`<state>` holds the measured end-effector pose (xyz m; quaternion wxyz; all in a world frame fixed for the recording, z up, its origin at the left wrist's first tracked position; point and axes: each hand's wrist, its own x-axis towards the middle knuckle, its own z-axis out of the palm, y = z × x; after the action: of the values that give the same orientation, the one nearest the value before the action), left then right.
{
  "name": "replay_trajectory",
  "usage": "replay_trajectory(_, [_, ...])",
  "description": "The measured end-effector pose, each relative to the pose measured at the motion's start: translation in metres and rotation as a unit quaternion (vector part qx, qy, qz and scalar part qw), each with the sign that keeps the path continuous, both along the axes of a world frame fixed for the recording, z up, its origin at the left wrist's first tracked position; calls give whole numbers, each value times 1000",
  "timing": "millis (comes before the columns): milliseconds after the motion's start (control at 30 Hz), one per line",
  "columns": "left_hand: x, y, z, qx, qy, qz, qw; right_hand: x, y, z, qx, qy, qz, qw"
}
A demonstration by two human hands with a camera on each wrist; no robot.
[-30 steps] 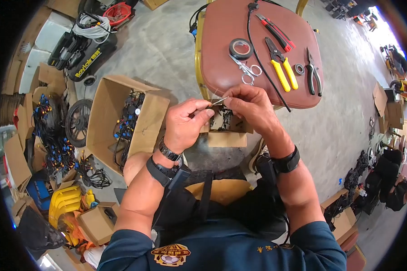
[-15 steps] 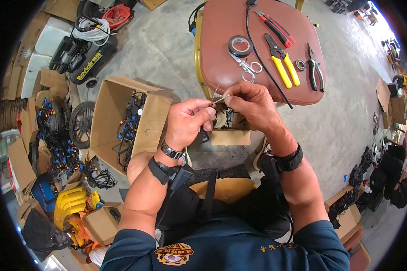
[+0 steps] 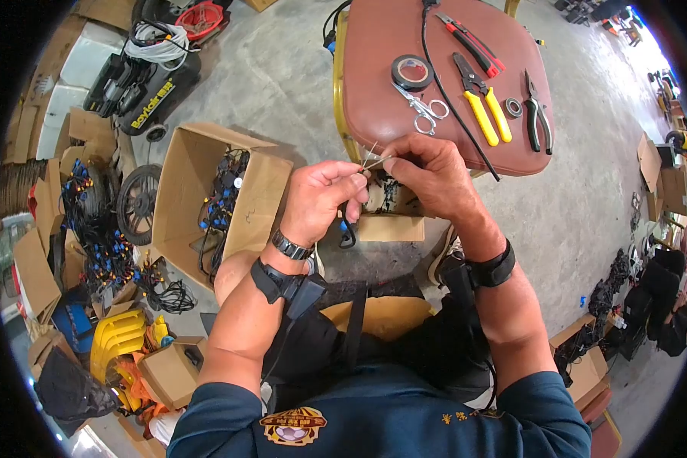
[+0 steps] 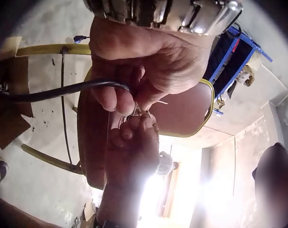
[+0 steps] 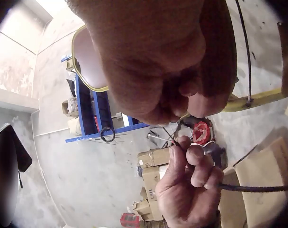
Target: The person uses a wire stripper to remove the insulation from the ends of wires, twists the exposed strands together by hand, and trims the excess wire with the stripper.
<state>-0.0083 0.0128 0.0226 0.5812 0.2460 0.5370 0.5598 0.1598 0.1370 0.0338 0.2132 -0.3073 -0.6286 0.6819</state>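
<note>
My left hand (image 3: 320, 198) grips a black cable (image 4: 54, 91), its fingers curled round it close to the stripped end. Several thin wires (image 3: 371, 156) fan out past the left thumb and forefinger. My right hand (image 3: 431, 172) meets them from the other side, pinching one pale wire between thumb and forefinger. In the right wrist view, the cable runs out below the left hand (image 5: 189, 190), while the right hand's fingertips are partly hidden. On the seat beyond lie black tape (image 3: 412, 72), scissors (image 3: 427, 114), yellow-handled wire strippers (image 3: 481, 111) and black-handled pliers (image 3: 538, 114).
The brown chair seat (image 3: 370, 46) also bears a red-and-black handled tool (image 3: 473, 47), a small ring (image 3: 514, 108) and another black cable (image 3: 454, 111). Below the hands stands a small carton (image 3: 389, 229). A large cardboard box (image 3: 263, 206) of wiring is on the left.
Both hands stay close together at the wire ends. The thin wires now spread apart in a cross, and a loop of black cable hanging below the left hand has come into sight.
</note>
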Motion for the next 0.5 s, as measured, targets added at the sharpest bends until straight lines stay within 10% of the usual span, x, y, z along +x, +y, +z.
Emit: replay_trajectory(500, [-2, 2, -1, -22, 13, 0, 1000, 1, 0, 2, 44, -3, 0, 999])
